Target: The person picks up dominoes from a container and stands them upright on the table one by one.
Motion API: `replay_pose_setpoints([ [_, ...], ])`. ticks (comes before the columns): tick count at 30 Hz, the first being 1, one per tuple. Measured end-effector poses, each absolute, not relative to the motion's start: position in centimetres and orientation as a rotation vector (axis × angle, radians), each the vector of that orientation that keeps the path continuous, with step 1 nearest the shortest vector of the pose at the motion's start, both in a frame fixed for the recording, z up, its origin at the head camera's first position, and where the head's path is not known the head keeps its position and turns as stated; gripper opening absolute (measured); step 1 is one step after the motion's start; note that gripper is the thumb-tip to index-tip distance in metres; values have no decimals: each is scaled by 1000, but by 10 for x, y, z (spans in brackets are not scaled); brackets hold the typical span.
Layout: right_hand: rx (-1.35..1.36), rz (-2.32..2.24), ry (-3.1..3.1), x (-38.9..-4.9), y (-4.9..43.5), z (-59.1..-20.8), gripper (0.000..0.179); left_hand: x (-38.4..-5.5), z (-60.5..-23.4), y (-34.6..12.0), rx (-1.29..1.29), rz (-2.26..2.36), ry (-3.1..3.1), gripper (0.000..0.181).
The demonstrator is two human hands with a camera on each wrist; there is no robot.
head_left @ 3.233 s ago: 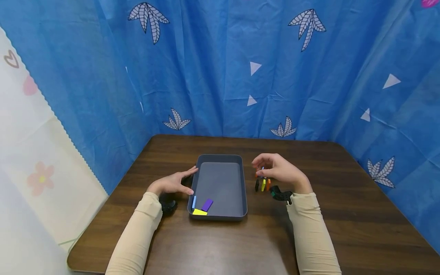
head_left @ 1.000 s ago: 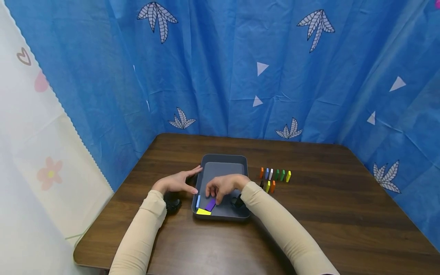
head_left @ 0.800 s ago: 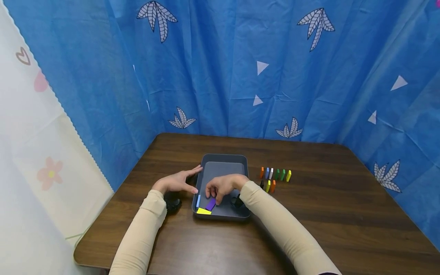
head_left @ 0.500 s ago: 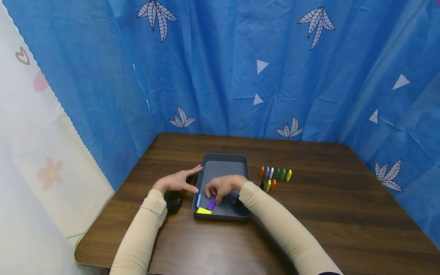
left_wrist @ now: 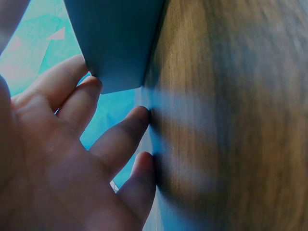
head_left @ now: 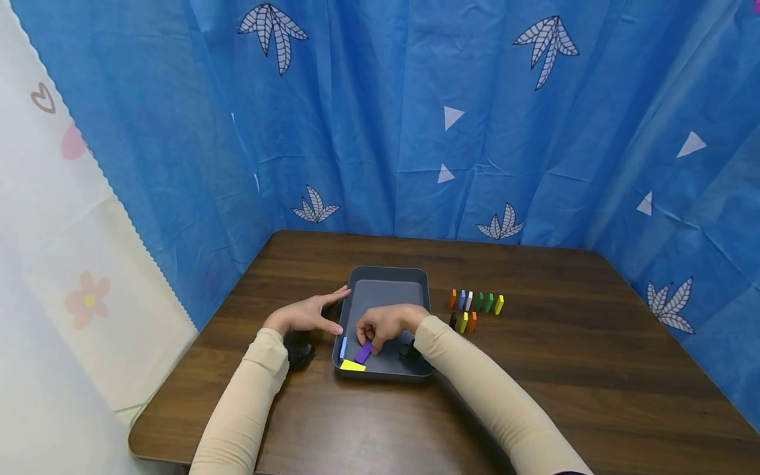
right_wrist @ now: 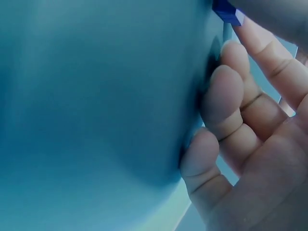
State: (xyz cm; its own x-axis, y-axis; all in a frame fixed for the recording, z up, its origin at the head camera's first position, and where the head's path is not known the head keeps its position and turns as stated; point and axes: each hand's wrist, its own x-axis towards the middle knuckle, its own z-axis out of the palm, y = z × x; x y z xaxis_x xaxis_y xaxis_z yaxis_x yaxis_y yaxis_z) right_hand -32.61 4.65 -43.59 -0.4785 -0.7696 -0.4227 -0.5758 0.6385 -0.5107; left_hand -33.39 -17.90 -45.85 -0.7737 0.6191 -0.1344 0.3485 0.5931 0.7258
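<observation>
A grey rectangular tray [head_left: 386,290] lies on the table. My left hand [head_left: 303,315] rests at its left side with fingers spread; two fingertips touch the outer wall in the left wrist view. My right hand [head_left: 388,323] is down inside the tray. Its thumb and index finger pinch the end of a purple domino [head_left: 363,353], whose corner also shows in the right wrist view, while the other fingertips rest on the tray floor. Beside the purple one, in the near left corner, are a yellow domino [head_left: 353,365] and a light blue domino [head_left: 343,348].
Right of the tray, several dominoes stand upright in two rows. The back row runs from an orange one [head_left: 453,298] to a yellow one [head_left: 499,304]. In front stand a black [head_left: 453,320], a yellow [head_left: 464,322] and an orange one [head_left: 472,322]. A blue curtain [head_left: 380,132] hangs behind.
The right hand has moved left from the standing dominoes into the tray, down to the purple domino. It has barely shifted over the last second. The left hand stays at the tray's side.
</observation>
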Motion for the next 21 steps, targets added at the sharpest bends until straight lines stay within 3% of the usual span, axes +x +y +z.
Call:
replay_pose_setpoints([
  [21,-987,-599,2260,-324,57,-437,15,-337,-461,-180,811,996,2466,87],
])
